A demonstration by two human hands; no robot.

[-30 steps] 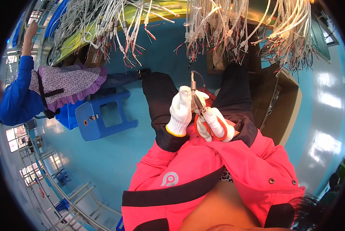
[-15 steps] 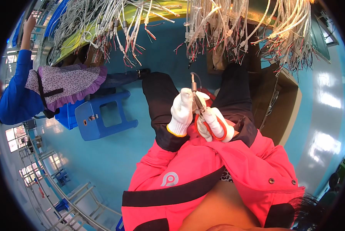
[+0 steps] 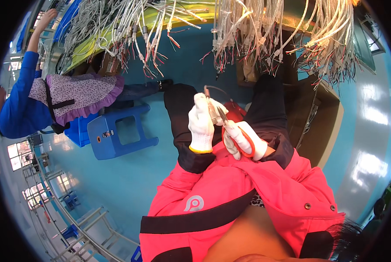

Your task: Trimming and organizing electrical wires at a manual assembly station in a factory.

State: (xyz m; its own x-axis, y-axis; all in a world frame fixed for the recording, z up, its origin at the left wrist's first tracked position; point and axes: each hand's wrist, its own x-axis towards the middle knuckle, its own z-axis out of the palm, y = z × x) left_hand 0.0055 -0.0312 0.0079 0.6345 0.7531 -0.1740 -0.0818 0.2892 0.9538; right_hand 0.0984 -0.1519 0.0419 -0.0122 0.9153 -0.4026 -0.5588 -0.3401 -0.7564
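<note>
The left hand [image 3: 201, 124], in a white glove, is closed in a grip on a thin grey cable [image 3: 210, 94], whose end sticks up just above the fingers and bends away to the right. The right hand [image 3: 243, 139], also gloved in white, is closed in a grip on the orange handles of a pair of scissors [image 3: 237, 133]; the blades point up and left from that grip and meet the cable just beside the left thumb. Both hands touch or nearly touch one another above the person's lap, with pink jacket sleeves [image 3: 230, 174] running down from them to the lower edge.

Just behind the right grip lies a red object [image 3: 235, 111] between the dark trouser legs; what it is cannot be told. Above both grips, bundles of pale cables [image 3: 256, 30] hang from the edge of a yellow-green bench [image 3: 95, 43], their stripped ends showing red and dark cores. Right of the right grip stands an open brown box [image 3: 322, 122] on the blue floor [image 3: 160, 174]. Well left of the left grip sits a blue stool [image 3: 117, 131], and beyond it another person in a blue sleeve [image 3: 18, 113] and a purple-frilled apron reaches a hand up to the bench
</note>
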